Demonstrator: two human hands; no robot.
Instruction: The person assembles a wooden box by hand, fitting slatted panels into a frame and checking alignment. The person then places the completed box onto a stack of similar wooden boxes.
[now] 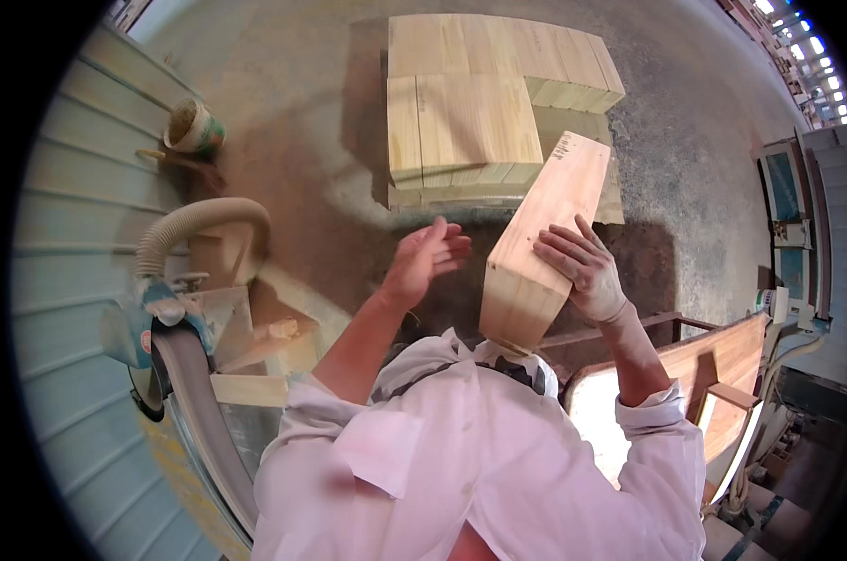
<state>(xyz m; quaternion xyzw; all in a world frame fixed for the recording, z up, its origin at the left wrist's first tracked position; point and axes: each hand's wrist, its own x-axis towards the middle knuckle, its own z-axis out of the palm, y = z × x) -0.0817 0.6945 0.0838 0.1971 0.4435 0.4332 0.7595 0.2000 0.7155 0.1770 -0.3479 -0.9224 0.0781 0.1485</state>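
Observation:
A long, pale wooden block or box (556, 196) slants in front of me, its near end close to my waist and its far end by the stacked wood. On its upper face my right hand (587, 271) lies flat with the fingers stretched out; whether anything else supports the piece is hidden. To the left of it, my left hand (430, 257) is raised in the air, holding nothing, with its fingers loosely apart. Beyond both hands, a stack of similar pale wooden pieces (470, 122) sits low over the floor, with a step down at its right front.
A belt sander (199, 402) with a ribbed hose (203, 215) stands at my left by a corrugated wall (77, 280). Farther off is a bucket (195, 129). At my right is a wooden-topped bench or machine (732, 360). Dusty concrete floor (302, 122) surrounds the stack.

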